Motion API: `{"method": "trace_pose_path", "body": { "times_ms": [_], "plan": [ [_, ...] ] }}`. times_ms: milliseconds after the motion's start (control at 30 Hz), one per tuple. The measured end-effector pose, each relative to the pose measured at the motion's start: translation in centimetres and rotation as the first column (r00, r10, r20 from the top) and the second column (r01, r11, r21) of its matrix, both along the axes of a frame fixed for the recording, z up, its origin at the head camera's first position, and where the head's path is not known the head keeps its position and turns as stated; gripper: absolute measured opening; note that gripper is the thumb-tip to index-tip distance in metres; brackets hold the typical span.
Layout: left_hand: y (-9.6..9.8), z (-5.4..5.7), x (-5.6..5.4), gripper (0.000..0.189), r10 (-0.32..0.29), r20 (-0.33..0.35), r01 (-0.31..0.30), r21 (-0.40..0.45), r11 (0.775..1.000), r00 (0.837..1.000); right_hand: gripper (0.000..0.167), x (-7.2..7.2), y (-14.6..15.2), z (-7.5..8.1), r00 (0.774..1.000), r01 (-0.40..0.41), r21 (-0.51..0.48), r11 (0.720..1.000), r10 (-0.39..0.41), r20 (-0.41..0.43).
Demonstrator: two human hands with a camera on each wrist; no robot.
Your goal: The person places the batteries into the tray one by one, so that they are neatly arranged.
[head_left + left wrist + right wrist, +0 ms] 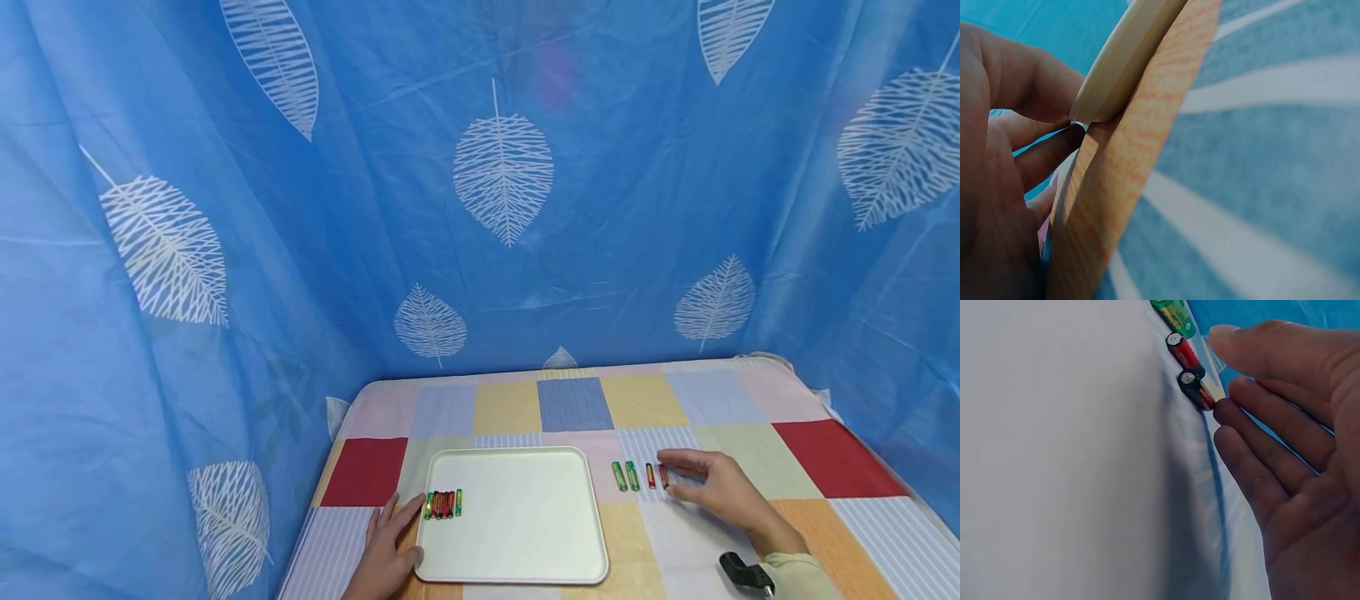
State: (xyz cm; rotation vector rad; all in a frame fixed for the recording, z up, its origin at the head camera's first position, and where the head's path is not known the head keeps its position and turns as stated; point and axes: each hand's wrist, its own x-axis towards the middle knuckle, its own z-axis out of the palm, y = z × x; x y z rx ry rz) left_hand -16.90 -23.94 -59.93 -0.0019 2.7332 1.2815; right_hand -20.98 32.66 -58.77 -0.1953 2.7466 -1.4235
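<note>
My left hand (386, 550) rests at the left edge of a white rectangular tray (517, 575), its fingers fairly straight and its digits against the rim. In the left wrist view the tray's rim (1119, 62) meets the fingertips. Inside the tray, by that hand, several red and green batteries (442, 504) lie side by side. My right hand (723, 487) hovers right of the tray with thumb and fingers apart, holding nothing. Its fingertips are right by a red-and-black battery (1197, 392). Left of that one lie another red battery (650, 476) and two green batteries (626, 476).
A patchwork-patterned cloth (570, 406) covers the table. Blue curtains (375, 208) with white leaf prints hang behind and at both sides. A black device (744, 573) is strapped at the right wrist, beside a light sleeve (802, 577).
</note>
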Motion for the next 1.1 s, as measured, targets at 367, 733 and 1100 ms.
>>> {"method": "trace_pose_path", "body": {
  "times_ms": [367,733,1100],
  "plan": [
    [0.11,0.16,0.03,0.084,0.018,0.039,-0.019,0.019,1.000,0.999,0.054,-0.15,-0.10,-0.49,0.999,0.005,0.099,0.995,-0.001,-0.036],
    [0.13,0.35,0.03,0.081,0.006,0.016,-0.006,0.022,1.000,1.000,0.051,-0.58,-0.23,-0.22,0.997,-0.007,0.158,0.987,0.019,-0.072],
    [-0.10,0.25,0.03,0.081,0.004,0.006,-0.004,0.008,1.000,1.000,0.048,-0.59,-0.47,-0.37,0.996,-0.005,0.226,0.974,0.026,-0.090]
  ]
}}
